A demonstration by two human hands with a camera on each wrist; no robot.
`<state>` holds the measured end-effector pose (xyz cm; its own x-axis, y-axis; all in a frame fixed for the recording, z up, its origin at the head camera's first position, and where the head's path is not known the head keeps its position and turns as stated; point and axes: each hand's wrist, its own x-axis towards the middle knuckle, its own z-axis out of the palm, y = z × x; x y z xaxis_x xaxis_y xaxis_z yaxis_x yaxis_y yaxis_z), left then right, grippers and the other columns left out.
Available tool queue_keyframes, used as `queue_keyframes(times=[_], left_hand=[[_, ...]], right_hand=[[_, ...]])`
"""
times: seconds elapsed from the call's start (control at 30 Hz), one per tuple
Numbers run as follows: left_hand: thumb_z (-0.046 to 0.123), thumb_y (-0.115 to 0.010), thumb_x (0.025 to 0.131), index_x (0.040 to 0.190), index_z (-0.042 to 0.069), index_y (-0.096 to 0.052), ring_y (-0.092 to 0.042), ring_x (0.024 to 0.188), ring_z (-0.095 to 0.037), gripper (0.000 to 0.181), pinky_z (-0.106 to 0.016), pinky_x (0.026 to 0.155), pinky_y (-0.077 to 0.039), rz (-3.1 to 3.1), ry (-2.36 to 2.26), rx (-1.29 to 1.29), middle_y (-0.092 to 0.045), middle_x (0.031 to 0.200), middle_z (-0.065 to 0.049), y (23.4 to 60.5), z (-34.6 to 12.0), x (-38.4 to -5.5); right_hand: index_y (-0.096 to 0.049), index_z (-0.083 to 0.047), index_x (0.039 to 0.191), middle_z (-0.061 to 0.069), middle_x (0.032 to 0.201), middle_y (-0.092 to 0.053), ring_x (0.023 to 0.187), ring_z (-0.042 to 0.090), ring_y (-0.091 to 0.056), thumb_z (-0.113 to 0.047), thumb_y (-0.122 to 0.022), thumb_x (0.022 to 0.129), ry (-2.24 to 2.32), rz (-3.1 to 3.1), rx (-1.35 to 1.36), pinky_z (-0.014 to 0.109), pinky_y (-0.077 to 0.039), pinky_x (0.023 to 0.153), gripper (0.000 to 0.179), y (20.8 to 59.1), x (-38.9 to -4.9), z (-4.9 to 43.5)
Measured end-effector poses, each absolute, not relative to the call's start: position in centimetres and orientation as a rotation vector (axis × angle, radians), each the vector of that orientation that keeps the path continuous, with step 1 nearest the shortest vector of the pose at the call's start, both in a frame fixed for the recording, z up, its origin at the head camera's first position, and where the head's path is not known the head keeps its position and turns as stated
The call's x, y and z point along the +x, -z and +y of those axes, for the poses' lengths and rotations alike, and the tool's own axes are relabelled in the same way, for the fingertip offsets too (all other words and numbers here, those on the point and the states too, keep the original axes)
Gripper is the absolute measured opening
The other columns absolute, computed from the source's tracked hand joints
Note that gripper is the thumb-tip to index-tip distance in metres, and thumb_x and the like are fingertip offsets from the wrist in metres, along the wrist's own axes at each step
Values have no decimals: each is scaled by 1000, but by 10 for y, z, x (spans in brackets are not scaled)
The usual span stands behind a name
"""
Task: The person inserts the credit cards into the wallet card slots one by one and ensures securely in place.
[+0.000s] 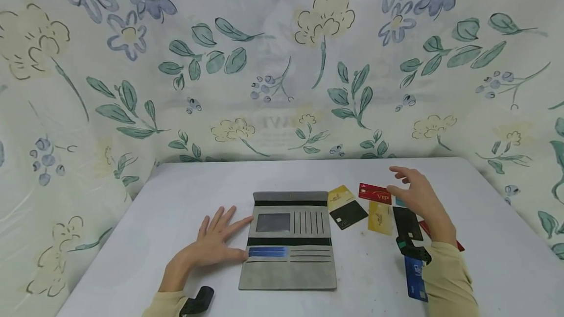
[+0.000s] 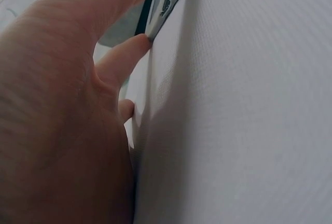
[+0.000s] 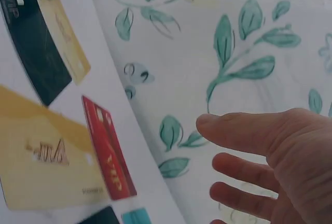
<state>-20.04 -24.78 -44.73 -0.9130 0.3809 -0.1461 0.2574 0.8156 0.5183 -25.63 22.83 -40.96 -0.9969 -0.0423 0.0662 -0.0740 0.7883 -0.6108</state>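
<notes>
An unfolded grey wallet [image 1: 308, 275] lies on the white table, with blue cards [image 1: 268, 252] in its lower left slots and a clear window in its upper half. My left hand [image 1: 211, 243] spreads beside it, thumb and index fingertip at its left edge; in the left wrist view those fingertips meet the wallet's edge. Over the loose cards at the right, my right hand [image 1: 416, 194] hovers with relaxed fingers and nothing in them. Nearest to it lie a red VIP card [image 1: 374, 193] and a black card [image 1: 407, 223]. A light blue card [image 1: 400, 202] is mostly hidden beneath that hand.
Yellow cards [image 1: 380, 218] and another black card [image 1: 348, 214] lie right of the wallet. A blue card [image 1: 415, 278] and a second red card [image 1: 459, 245] are partly covered by the right forearm. Flowered sheeting [image 1: 282, 62] rises behind the table [image 1: 211, 180].
</notes>
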Motion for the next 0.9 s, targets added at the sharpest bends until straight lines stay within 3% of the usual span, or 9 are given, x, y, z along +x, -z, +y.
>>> queue_keyframes(times=[0.33, 0.9], left_hand=[[52, -74, 75, 150, 21, -43, 8, 148, -48, 87, -67, 112, 14, 2769, -731, 495, -10, 163, -24, 449, -247, -201], [53, -74, 77, 151, 21, -41, 9, 149, -47, 87, -65, 113, 14, 2755, -718, 493, -8, 164, -23, 448, -248, -199]], right_hand=[[-38, 2, 144, 37, 143, -30, 131, 57, -20, -26, -61, 94, -835, -2997, -143, 78, -21, 100, 61, 432, -257, 254], [-35, 8, 143, 42, 142, -24, 129, 61, -22, -18, -58, 92, -729, -3181, -195, 81, -21, 99, 61, 446, -248, 282]])
